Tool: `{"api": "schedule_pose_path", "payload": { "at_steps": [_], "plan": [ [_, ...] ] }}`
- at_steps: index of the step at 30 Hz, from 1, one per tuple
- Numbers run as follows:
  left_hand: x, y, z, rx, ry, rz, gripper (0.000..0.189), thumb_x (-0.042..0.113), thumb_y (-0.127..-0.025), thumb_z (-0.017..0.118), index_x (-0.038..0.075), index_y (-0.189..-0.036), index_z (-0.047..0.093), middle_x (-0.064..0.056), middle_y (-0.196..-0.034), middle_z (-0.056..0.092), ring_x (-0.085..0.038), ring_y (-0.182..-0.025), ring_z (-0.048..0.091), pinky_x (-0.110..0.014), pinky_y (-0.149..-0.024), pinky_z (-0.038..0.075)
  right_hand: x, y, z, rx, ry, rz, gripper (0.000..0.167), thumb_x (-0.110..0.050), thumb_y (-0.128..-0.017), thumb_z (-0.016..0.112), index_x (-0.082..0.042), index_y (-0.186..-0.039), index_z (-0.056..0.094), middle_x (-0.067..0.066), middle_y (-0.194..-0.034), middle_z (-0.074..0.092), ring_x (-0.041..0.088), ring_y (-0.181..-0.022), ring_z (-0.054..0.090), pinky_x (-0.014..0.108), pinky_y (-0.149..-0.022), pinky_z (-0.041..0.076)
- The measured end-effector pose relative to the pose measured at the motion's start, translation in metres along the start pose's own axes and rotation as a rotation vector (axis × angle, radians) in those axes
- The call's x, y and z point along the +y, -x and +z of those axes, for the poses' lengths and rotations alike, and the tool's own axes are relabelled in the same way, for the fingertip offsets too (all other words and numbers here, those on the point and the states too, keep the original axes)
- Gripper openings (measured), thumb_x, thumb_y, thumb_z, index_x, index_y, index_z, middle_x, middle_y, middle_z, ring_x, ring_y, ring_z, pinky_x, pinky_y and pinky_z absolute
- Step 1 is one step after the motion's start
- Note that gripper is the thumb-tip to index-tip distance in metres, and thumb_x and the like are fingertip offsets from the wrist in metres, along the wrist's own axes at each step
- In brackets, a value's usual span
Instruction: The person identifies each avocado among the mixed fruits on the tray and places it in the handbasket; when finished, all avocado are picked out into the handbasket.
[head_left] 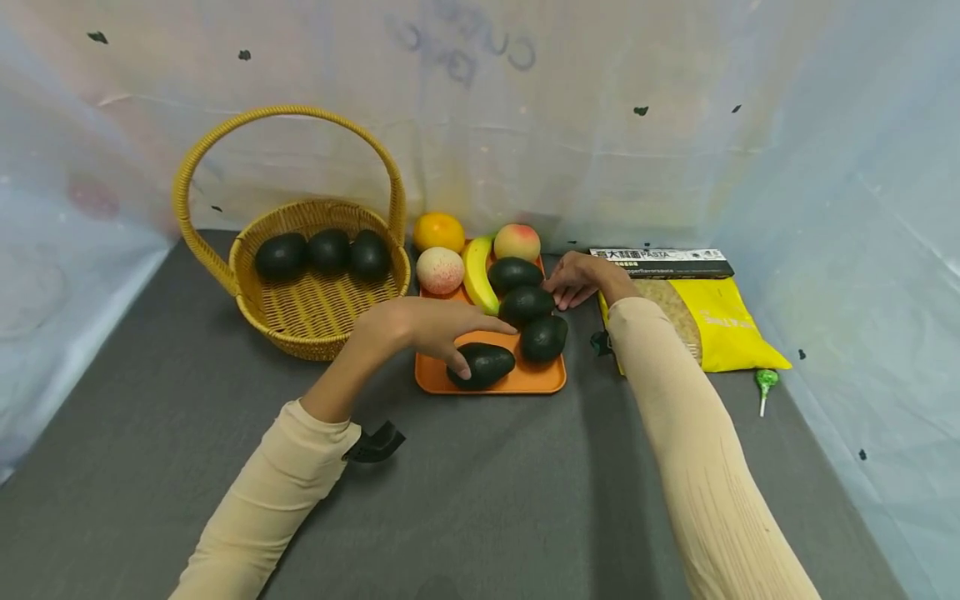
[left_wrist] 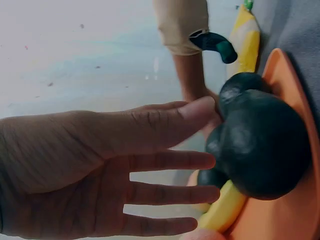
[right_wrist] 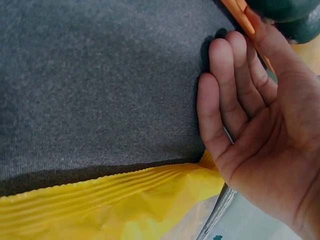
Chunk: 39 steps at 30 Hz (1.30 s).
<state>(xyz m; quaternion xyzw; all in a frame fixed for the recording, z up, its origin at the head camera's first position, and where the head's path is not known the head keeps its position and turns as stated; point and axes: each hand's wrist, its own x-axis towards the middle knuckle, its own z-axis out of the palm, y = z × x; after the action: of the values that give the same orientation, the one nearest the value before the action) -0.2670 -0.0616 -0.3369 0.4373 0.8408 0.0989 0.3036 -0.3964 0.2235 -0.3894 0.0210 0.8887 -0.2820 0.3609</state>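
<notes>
The nearest avocado (head_left: 491, 363) lies at six o'clock on the orange tray (head_left: 437, 379). The left hand (head_left: 429, 322) has fingers straight, spread; better to wrap its middle gently. At two o'clock, the right hand (head_left: 579, 278) has bent fingers; whether pinching, I cannot tell.

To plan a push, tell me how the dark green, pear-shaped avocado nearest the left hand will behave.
The dark green, pear-shaped avocado likely rolls, given its rounded sides. It may curve, since one end tapers. The raised rim of the rectangular orange tray might stop it.
</notes>
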Motion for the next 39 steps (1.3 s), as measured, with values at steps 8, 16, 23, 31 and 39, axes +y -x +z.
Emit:
{"api": "schedule_pose_path", "payload": {
  "at_steps": [8,16,23,31,39],
  "plan": [
    [-0.001,-0.009,0.008,-0.057,-0.03,-0.034,0.094,0.011,-0.091,0.081,0.027,-0.167,0.029,0.0,-0.17,0.036,-0.023,-0.156,0.039,-0.045,-0.125,0.039,0.012,-0.018,0.0,0.023,0.005,-0.006,0.023,-0.028,-0.104,0.064,-0.01,-0.094,0.073,0.002,-0.074,0.074,0.012,-0.07,0.073,0.041,-0.093,0.063],
    [0.002,-0.021,0.013,-0.078,-0.106,-0.039,0.095,0.016,-0.09,0.084,0.029,-0.167,0.029,0.002,-0.17,0.036,-0.02,-0.156,0.038,-0.042,-0.128,0.034,0.005,-0.006,-0.002,-0.019,-0.004,0.011,0.024,-0.025,-0.104,0.063,-0.009,-0.089,0.073,0.003,-0.072,0.074,0.013,-0.069,0.073,0.041,-0.092,0.063],
    [0.004,-0.024,0.017,-0.085,-0.092,-0.082,0.095,0.013,-0.089,0.084,0.031,-0.166,0.031,0.003,-0.17,0.036,-0.019,-0.157,0.037,-0.042,-0.128,0.035,-0.001,0.002,-0.001,-0.016,-0.008,-0.004,0.023,-0.025,-0.103,0.064,-0.007,-0.091,0.075,0.003,-0.073,0.075,0.014,-0.07,0.074,0.041,-0.092,0.063],
    [-0.002,-0.025,0.017,-0.066,-0.089,-0.06,0.091,0.013,-0.088,0.085,0.031,-0.163,0.037,0.003,-0.166,0.042,-0.019,-0.153,0.041,-0.043,-0.126,0.037,0.006,-0.009,0.001,0.016,-0.009,-0.008,0.024,-0.026,-0.104,0.064,-0.008,-0.092,0.074,0.001,-0.071,0.073,0.012,-0.068,0.072,0.04,-0.089,0.064],
    [-0.009,-0.011,0.007,0.028,-0.04,0.021,0.093,0.013,-0.082,0.09,0.025,-0.16,0.04,0.001,-0.162,0.048,-0.02,-0.147,0.049,-0.043,-0.121,0.044,0.012,-0.02,0.0,0.03,-0.014,-0.017,0.023,-0.028,-0.103,0.066,-0.011,-0.09,0.075,-0.001,-0.07,0.073,0.01,-0.068,0.072,0.037,-0.086,0.064]
  ]
}}
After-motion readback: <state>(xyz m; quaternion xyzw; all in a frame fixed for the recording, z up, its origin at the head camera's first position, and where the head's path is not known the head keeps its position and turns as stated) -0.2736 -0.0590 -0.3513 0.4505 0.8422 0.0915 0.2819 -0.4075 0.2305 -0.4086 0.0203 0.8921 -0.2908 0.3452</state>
